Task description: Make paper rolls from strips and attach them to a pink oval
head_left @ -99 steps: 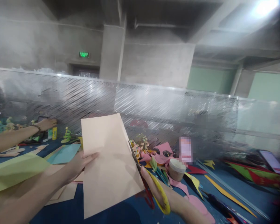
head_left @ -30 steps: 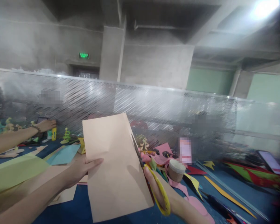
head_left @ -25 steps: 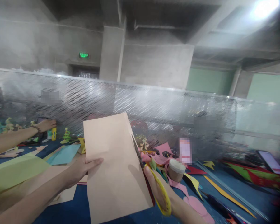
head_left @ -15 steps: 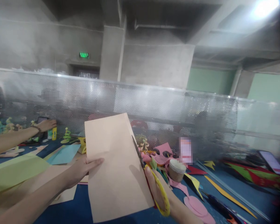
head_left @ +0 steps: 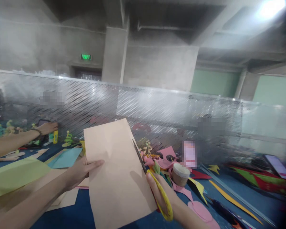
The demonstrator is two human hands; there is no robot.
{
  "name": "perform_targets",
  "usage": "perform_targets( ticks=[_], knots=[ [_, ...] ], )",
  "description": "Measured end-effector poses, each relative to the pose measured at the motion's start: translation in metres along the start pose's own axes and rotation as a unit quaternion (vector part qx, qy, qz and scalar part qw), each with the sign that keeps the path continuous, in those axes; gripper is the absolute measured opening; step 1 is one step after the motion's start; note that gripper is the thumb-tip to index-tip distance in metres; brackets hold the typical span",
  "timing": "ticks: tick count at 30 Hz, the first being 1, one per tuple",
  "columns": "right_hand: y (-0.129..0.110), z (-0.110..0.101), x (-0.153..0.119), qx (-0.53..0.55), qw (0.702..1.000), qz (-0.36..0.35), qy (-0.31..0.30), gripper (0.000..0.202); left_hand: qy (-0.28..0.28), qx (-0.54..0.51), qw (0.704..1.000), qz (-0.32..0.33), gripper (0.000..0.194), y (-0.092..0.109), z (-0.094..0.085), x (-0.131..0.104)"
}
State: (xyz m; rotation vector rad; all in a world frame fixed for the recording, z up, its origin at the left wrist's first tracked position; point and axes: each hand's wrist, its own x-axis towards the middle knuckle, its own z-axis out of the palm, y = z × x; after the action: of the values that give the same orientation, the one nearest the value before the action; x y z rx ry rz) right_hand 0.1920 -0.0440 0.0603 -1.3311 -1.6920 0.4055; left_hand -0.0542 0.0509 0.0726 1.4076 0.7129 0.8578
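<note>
Presently the left hand (head_left: pixel 80 170) pinches a beige sheet of paper (head_left: pixel 119 181) at its left edge, above the blue desk (head_left: pixel 78 210). The right hand (head_left: pixel 157 190) is closed round yellow-handled scissors (head_left: pixel 166 195), dark blades against the sheet's right edge. Toward the desk's far edge, a white-topped tub (head_left: pixel 180 175) stands beside pink paper scraps (head_left: pixel 168 150); farther left, another person's hand (head_left: pixel 47 128) is by a yellow glue stick (head_left: pixel 55 137)

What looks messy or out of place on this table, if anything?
Nothing looks clearly spilled or damaged. The untidiest spot is the paper scraps beside the tub: mixed colours lie in a loose heap. The scissors and sheet being held look ordinary.
</note>
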Motion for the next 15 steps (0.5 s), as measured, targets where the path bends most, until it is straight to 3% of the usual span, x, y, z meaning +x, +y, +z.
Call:
perform_targets(
  ticks=[5, 15],
  knots=[
    [0.005, -0.007, 0.000, 0.028, 0.997, -0.008, -0.070, 0.044, -0.013, 0.048, 0.999, 0.018, 0.051, -0.002, 0.003, -0.003],
    [0.011, -0.005, 0.002, 0.047, 0.998, 0.005, -0.052, 0.051, -0.047, 0.094, 0.994, 0.021, 0.047, -0.001, 0.007, -0.004]
  ],
)
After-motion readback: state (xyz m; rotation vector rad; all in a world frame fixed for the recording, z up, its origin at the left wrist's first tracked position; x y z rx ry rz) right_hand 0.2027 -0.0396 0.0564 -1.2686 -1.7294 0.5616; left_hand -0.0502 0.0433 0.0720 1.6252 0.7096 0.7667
